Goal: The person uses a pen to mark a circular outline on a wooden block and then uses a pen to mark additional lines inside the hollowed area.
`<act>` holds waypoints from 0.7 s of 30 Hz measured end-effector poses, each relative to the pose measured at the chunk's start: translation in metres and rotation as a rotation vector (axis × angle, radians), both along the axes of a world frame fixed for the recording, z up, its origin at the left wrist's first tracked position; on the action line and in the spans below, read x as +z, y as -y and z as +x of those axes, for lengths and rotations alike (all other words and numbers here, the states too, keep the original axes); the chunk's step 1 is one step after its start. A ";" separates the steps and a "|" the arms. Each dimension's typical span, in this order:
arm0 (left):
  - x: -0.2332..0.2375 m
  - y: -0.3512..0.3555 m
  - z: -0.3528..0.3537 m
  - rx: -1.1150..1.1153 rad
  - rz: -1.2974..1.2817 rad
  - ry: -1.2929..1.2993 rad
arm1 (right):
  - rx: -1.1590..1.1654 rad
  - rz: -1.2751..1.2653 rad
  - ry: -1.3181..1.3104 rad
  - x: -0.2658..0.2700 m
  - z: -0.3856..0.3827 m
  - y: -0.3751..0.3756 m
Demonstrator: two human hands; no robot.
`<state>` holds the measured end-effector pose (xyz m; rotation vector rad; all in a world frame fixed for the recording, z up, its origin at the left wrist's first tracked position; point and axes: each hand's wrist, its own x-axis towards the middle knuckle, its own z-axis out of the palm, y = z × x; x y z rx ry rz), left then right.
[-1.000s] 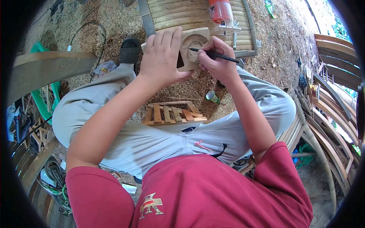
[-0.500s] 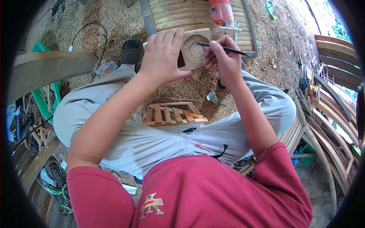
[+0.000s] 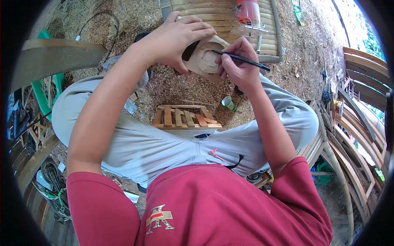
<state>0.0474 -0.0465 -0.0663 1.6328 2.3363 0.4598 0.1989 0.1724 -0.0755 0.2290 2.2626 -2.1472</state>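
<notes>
My left hand point(image 3: 178, 40) is wrapped over the left side of a pale wooden block point(image 3: 216, 76), its fingers across the far edge and the thumb at the near edge. A round recess is cut into the block's face, with a smaller ring inside, and a dark opening shows beside my left palm. Pinched in my right hand point(image 3: 240, 63) is a slim black pencil point(image 3: 245, 60). Its tip rests over the inner ring of the recess. The side of my right hand lies close against the block's right edge.
Ahead stands a bamboo-slat bench point(image 3: 197, 12) carrying a red and clear plastic container point(image 3: 247, 15). A small slatted wooden piece point(image 3: 186, 118) and a green can point(image 3: 228, 103) lie between my legs on shavings. Curved wooden pieces point(image 3: 361, 135) are stacked at right; a green plastic chair point(image 3: 41, 92) is at left.
The block has turned clockwise and shifted slightly nearer. My left hand has swung round with it, fingers now pointing right. My right hand still holds the pencil over the recess.
</notes>
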 end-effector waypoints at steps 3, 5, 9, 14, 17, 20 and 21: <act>-0.001 0.000 0.002 -0.006 -0.015 -0.021 | 0.041 0.117 -0.010 -0.003 0.001 0.001; -0.001 -0.001 0.003 -0.001 -0.019 -0.036 | 0.017 0.167 -0.025 -0.005 0.000 0.003; -0.006 0.000 0.003 0.002 0.009 -0.049 | -0.036 0.201 -0.049 -0.011 -0.001 0.006; -0.006 0.001 0.004 0.006 0.028 -0.057 | 0.078 0.320 -0.056 -0.015 -0.003 0.000; -0.010 0.001 0.003 0.002 0.054 -0.065 | 0.079 0.328 -0.064 -0.014 -0.004 0.000; -0.011 0.001 0.003 0.000 0.066 -0.059 | 0.045 0.282 -0.016 -0.011 -0.004 0.003; -0.011 0.001 0.003 0.000 0.063 -0.059 | 0.015 0.235 0.009 -0.009 -0.004 0.006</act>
